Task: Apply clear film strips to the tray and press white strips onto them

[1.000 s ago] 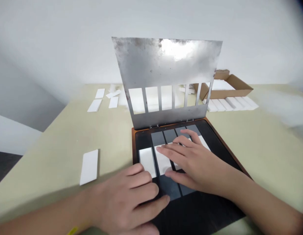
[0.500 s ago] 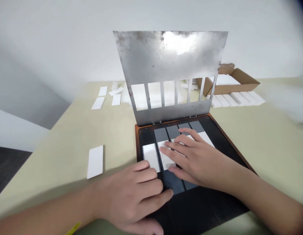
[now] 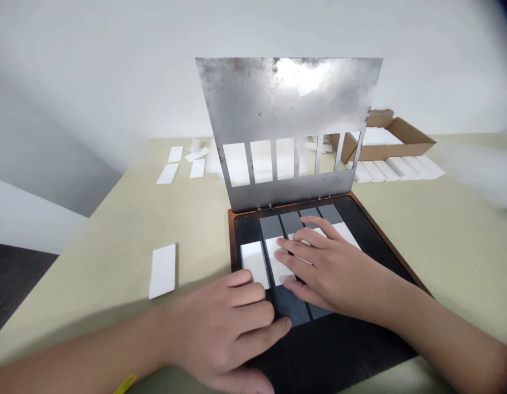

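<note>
My right hand (image 3: pixel 325 260) lies over a row of white cards in the black tray, its fingers spread and the fingertips on a white card (image 3: pixel 277 249). Other cards in the row are partly hidden beneath it. My left hand (image 3: pixel 232 323) rests at the near left of the black tray (image 3: pixel 310 350), just below the leftmost white card (image 3: pixel 254 260). Its outer fingers curl while index finger and thumb stand apart, and nothing shows in it. Hinged to the tray's far edge, a metal plate (image 3: pixel 286 115) with a row of rectangular cutouts stands raised.
One loose white card (image 3: pixel 163 271) lies on the table (image 3: pixel 126 230) left of the tray. Several white pieces (image 3: pixel 175 154) are scattered at the back left. A cardboard box (image 3: pixel 413 142) holding white pieces stands at the back right, with a row of white cards (image 3: pixel 401 168) before it.
My right index finger has drawn slightly to the right across the white card. My left hand stays nearly in place. The whole view has shifted a little.
</note>
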`<state>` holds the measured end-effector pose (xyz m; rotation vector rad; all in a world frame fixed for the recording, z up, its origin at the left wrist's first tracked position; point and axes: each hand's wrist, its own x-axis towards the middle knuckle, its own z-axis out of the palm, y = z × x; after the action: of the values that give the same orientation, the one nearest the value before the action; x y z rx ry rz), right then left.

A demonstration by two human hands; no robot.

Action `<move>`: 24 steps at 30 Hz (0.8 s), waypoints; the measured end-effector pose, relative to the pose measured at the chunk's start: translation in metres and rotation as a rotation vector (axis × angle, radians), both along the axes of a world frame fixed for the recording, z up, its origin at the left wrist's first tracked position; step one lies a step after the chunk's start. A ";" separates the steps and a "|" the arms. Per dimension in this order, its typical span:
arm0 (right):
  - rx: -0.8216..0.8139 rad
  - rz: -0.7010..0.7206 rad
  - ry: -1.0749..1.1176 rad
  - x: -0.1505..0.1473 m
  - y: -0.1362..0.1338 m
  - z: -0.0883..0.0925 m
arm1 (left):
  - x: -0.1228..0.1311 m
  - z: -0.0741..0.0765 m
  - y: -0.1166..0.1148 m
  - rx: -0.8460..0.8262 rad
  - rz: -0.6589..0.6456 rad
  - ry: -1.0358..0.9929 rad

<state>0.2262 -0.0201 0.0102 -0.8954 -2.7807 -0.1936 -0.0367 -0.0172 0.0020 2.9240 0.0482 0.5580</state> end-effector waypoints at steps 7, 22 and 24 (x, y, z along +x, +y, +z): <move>0.004 -0.002 -0.001 0.000 0.001 0.000 | 0.002 0.001 0.000 0.000 0.002 -0.003; -0.047 -0.019 0.007 0.001 0.000 0.004 | 0.003 0.000 0.000 -0.001 0.003 -0.018; -0.123 -0.022 0.040 0.003 -0.001 0.007 | 0.003 -0.001 0.000 0.009 0.005 -0.027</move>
<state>0.2289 -0.0211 0.0176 -0.9478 -2.7717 -0.0079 -0.0339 -0.0169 0.0013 2.9249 0.0494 0.5991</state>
